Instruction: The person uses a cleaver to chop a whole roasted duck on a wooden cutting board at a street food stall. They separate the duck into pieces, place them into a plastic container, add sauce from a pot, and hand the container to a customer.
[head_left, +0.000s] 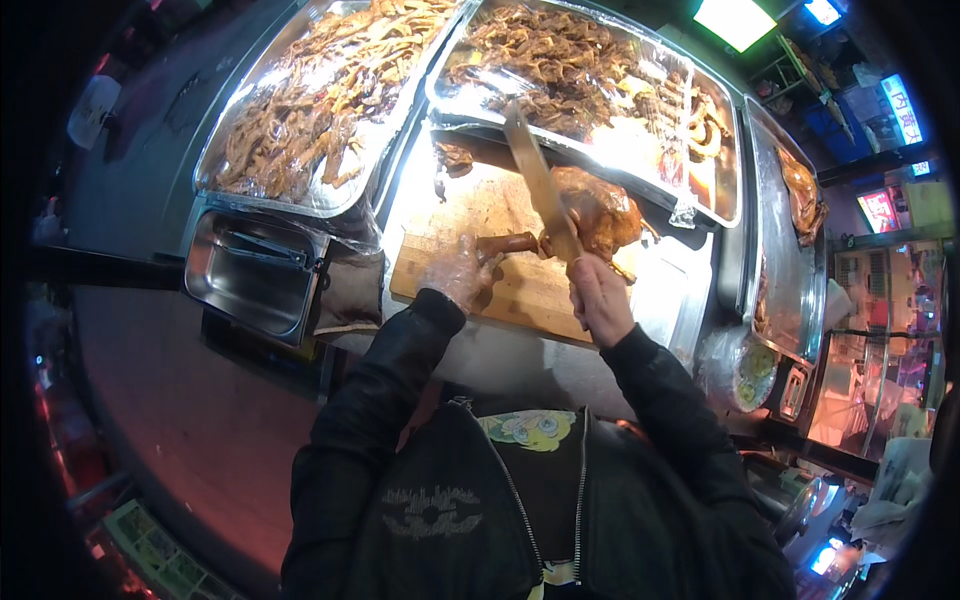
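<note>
A glossy brown roast bird (600, 214), likely a duck, lies on a wooden cutting board (480, 199). My left hand (454, 276), in a clear plastic glove, grips the outer end of a long brown piece that looks like its neck (510, 244). In my right hand (600, 296), which looks ungloved, is the handle of a long broad-bladed knife (541, 172). Its blade slants up and left, passing in front of the bird's near side. Whether the edge touches the meat cannot be made out. A small dark piece of meat (455, 157) rests at the board's far left.
Film-covered metal trays of sliced meat (300, 127) and darker braised pieces (547, 60) stand beyond the board. Tongs (262, 247) lie in a steel pan (251, 289) at left. At right are another bird (801, 195) on a metal tray (780, 270) and a wrapped round container (739, 371).
</note>
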